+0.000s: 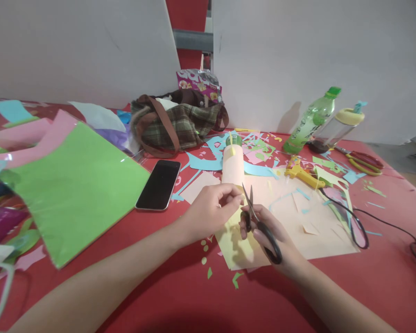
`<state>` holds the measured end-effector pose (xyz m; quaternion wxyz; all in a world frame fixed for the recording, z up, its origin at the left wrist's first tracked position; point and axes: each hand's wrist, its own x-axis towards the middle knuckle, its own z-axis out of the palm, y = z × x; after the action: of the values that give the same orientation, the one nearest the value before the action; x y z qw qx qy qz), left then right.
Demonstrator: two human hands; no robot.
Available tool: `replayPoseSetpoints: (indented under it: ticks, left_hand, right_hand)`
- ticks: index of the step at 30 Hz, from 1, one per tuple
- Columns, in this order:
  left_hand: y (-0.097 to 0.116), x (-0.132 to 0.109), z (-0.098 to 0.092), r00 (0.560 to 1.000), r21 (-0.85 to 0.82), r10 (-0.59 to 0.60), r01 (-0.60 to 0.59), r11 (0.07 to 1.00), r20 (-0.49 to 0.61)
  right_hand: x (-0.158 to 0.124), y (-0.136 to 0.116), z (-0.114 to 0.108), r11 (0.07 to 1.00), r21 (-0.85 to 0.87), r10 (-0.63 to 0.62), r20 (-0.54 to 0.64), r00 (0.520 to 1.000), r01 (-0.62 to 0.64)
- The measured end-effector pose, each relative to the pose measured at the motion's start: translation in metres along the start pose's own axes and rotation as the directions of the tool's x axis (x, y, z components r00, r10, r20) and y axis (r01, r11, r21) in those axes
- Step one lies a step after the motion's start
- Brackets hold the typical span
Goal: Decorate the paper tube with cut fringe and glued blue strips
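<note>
Head view: my left hand [211, 210] had its grip pinched shut on a small yellow paper scrap [236, 203], fingertips right at the edge nearest the blades. My right hand [273, 236] was closed thru the loops of the black scissors [260, 222], blades a little apart, tips up, just beside the scrap. Both sat over the yellow sheet [239, 247] on the red worktop [180, 296], w/ the bigger peach sheet [319, 222] touching it on the right.

My read on the paper: v. light, thin, floppy, creases easily & tears if tugged. Best held close to the cut line so it stayed taut, thumb on top, not out at the far end where it'd droop. Scissors were stiff, no slip.

Nearby: phone [158, 184], green sheet [72, 189], paper tube [233, 164], glue gun [300, 172], plaid bag [176, 120], green bottle [310, 121].
</note>
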<state>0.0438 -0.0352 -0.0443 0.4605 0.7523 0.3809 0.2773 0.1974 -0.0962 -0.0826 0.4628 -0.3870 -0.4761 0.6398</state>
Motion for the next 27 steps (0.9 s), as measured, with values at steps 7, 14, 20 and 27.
replayPoseSetpoints:
  ticks: [7, 14, 20, 27]
  left_hand:
    - [0.0039, -0.0014, 0.001, 1.0, -0.065, 0.01, -0.01, 0.998, 0.013]
    - [0.0038, -0.002, 0.0013, 1.0, -0.024, -0.003, 0.004, 1.0, 0.016]
    - [0.0024, -0.0024, 0.002, 1.0, 0.019, -0.019, 0.019, 1.0, 0.023]
    - [0.0028, -0.0025, 0.0003, 1.0, 0.055, -0.026, 0.025, 0.998, 0.014]
  right_hand:
    - [-0.0003, -0.0007, -0.0004, 1.0, -0.022, -0.002, 0.063, 0.998, 0.003]
    - [-0.0005, -0.0005, 0.0001, 1.0, -0.017, 0.002, 0.063, 0.998, -0.001]
    - [-0.001, -0.0001, -0.0002, 1.0, -0.014, 0.009, 0.061, 0.998, -0.008]
    - [-0.0004, -0.0019, 0.0017, 0.999, -0.039, 0.025, 0.05, 0.998, -0.023]
